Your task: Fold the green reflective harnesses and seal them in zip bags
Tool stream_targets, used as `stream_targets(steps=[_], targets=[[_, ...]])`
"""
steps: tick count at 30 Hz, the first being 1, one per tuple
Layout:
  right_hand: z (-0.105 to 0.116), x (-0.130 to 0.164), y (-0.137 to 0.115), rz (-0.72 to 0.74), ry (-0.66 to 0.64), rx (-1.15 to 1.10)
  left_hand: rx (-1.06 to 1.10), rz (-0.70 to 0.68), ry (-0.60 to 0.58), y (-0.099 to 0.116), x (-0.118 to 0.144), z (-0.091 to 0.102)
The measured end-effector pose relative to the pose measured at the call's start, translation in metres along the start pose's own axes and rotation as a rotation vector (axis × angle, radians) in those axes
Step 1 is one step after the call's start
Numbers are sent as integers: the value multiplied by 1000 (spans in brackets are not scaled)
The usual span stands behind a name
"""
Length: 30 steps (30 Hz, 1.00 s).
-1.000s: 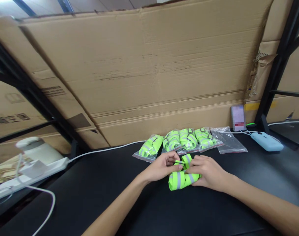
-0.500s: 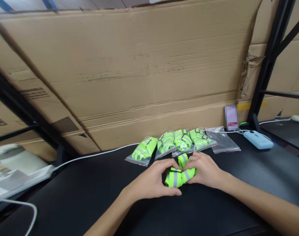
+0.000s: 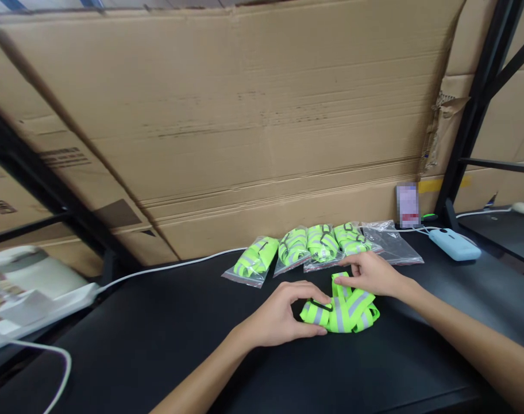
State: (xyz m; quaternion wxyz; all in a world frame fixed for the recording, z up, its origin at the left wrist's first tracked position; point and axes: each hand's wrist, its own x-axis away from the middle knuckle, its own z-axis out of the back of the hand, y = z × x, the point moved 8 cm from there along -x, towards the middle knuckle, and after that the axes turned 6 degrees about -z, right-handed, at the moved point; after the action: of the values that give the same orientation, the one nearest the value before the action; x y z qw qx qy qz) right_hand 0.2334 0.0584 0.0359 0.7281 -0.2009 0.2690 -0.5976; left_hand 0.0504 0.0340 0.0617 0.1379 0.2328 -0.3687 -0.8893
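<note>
On the table, centre: your strap [image 3: 342,305], neon yellow with grey bands, lies loosely folded on the black table [image 3: 158,345], just in front of you.
Left hand: your left hand [image 3: 283,316] curls around the strap's left end, thumb below and fingers arched above; it touches the end by the black buckle, half closed rather than clenched.
Right hand: your right hand [image 3: 372,273] pinches the strap's upper fold between thumb and fingertips, the other fingers lying loose.
Behind the strap: four packed bags [image 3: 305,247] of folded straps lie in a row, the three on the right overlapping, the left one a little apart.
Empty bag: one clear bag [image 3: 393,244] lies flat just right of that row, near your right hand.
Further right: one pale blue device [image 3: 454,244] with a white cable, and one small blurred label [image 3: 407,204] leaning on the cardboard.
Backdrop: a big cardboard sheet [image 3: 245,115] stands behind the row, between black rack posts.
Far left: a white power strip [image 3: 38,305] with its cable running along the table's edge.
In the way: nothing lies between your hands and the bags.
Since half a second ago: the strap was a tight bundle cupped by both hands; now it is spread wider, and your right hand has lifted to its top.
</note>
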Motion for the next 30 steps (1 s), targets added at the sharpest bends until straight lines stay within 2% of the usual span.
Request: stream_targets(steps=[3,6,8,10,15,22,26,30], targets=[[-3,0,-1,39,0,-67,8,-9,7,0,0,0],[0,0,-4,64,11,-284,-23,14,29,-2,-1,3],[-2,2,-9,68,-26,-417,-47,48,50,-4,-1,5],[-2,7,-19,108,-51,-475,-51,96,72,-9,-1,7],[1,17,-39,186,-25,-441,16,253,153,-30,5,8],[-1,18,-37,216,-12,-275,66,371,296,-45,5,14],[-4,19,-37,240,35,-265,67,371,276,-46,5,12],[-6,20,-43,258,22,-330,-71,270,305,-38,5,16]])
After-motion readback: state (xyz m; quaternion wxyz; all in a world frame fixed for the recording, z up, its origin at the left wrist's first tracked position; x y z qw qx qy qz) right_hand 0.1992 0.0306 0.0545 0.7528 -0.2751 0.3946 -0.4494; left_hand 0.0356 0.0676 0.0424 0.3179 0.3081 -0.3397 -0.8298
